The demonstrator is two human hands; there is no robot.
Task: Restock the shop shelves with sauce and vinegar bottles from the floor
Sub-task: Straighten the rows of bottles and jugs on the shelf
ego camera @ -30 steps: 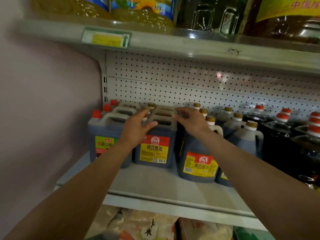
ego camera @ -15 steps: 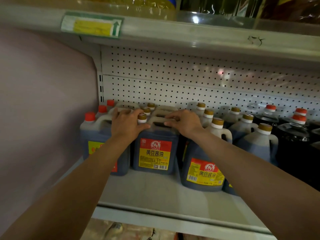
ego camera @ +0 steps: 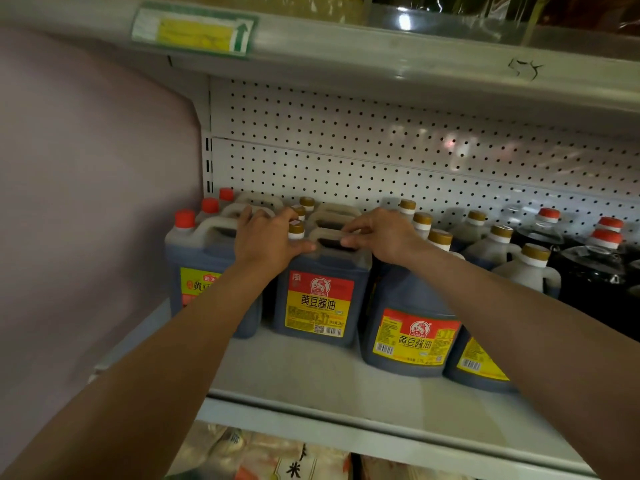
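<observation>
Both hands are on top of one soy sauce jug (ego camera: 320, 296) that stands on the white shelf (ego camera: 311, 379), in the front row, second from the left wall. The left hand (ego camera: 266, 242) lies over the left shoulder of this jug, beside its gold cap (ego camera: 296, 229); the fingers are laid forward and a little bent, and the thumb reaches to the right along the top of the jug, so the hand presses more than it grips. The right hand (ego camera: 379, 235) is at the right end of the jug handle (ego camera: 330, 235); its fingers are curled and the fingertips touch the handle, but I cannot tell if they close fully round it. The jug is upright, with a red and yellow label toward the camera. Just beside it on the left stands a jug with a red cap (ego camera: 184, 218), partly hidden by the left forearm. On the right stands a rounder soy sauce bottle (ego camera: 408, 337) with the same kind of label, closer to the shelf edge. More jugs with gold caps stand in rows behind, up to the perforated back panel (ego camera: 381, 157). Further right are dark bottles with red caps (ego camera: 604, 237). On the upper shelf edge is a yellow and green price tag (ego camera: 194, 29).
</observation>
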